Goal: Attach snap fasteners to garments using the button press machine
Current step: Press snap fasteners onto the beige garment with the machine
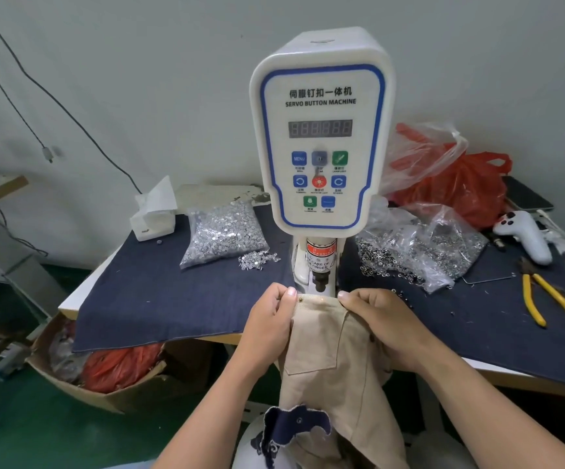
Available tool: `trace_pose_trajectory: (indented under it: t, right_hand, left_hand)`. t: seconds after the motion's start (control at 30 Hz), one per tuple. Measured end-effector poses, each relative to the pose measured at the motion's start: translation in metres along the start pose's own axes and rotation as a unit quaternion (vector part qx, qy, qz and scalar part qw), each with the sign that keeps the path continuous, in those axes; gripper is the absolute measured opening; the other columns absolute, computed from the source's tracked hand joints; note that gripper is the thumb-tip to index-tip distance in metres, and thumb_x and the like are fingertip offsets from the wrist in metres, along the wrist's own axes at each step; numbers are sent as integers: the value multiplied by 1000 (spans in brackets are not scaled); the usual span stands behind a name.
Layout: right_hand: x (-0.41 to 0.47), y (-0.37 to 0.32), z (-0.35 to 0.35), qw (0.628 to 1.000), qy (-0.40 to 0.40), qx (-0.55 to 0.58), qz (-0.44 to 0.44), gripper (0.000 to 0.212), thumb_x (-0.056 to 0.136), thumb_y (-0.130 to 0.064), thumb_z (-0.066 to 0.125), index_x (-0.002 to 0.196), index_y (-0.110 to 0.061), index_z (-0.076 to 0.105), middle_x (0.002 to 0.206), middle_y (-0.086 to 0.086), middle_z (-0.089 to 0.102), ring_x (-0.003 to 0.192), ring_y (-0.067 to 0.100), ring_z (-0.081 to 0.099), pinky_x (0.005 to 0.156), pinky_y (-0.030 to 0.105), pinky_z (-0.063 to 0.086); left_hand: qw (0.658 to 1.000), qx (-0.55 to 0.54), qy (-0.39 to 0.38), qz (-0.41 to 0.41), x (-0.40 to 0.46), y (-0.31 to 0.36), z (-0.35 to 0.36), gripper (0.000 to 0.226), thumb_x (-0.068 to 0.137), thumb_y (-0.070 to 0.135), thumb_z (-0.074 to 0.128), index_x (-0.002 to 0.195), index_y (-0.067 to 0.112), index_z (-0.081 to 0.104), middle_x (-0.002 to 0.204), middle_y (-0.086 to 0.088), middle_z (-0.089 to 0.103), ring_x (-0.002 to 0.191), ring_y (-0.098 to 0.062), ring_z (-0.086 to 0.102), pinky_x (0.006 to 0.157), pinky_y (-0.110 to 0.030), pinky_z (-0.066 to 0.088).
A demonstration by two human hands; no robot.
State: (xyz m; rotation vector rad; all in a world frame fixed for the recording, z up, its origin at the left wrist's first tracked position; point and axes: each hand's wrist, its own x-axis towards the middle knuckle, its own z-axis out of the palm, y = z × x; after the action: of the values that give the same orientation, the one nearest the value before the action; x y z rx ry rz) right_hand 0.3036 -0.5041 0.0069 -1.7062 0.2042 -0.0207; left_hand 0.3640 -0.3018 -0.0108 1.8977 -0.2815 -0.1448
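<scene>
We hold the beige garment (321, 336) by its top edge under the press head (320, 269) of the button machine (321, 130), left hand (267, 319) and right hand (375, 316) each pinching the hem with curled fingers. One snap (300, 299) already sits near the left corner (more seem due along that edge). Bags of fasteners (221, 231) lie on the worktop (159, 292) beside yellow pliers (545, 302).

We see a white servo button machine (321, 130) standing on a desk (71, 299) covered with dark blue cloth. Near us, our left hand (267, 323) and right hand (379, 319) each pinch the top edge of a beige garment (328, 353) under the machine's press head. Bags of metal snap fasteners (223, 235) lie at both sides, yellow pliers (551, 302) far right.
</scene>
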Motion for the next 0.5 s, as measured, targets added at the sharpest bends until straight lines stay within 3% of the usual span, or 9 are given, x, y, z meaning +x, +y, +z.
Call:
trace_pose_trajectory:
  t: [0.17, 0.27, 0.5]
  right_hand:
    - [0, -1, 3, 1000, 1, 27, 5, 45, 78, -57, 69, 62, -17, 57, 67, 4, 43, 67, 18, 38, 68, 36, 29]
    - [0, 0, 4, 998, -4, 67, 11, 41, 77, -54, 71, 64, -17, 58, 68, 7, 41, 69, 21, 35, 66, 36, 28]
    - [2, -1, 2, 994, -32, 99, 26, 38, 98, -31, 67, 64, -16, 63, 66, 5, 51, 63, 17, 46, 61, 33, 35]
  left_hand:
    - [1000, -14, -7, -6, 2, -1, -1, 35, 106, 46, 48, 72, 37, 53, 69, 20, 55, 66, 2, 49, 69, -28, 43]
    - [999, -35, -11, -2, 2, -2, -2, 33, 99, 55, 47, 70, 42, 55, 70, 19, 55, 68, 0, 50, 70, -29, 44]
    - [996, -83, -15, 4, 4, -11, -3, 33, 95, 57, 51, 70, 36, 57, 72, 16, 55, 71, -4, 51, 71, -32, 44]
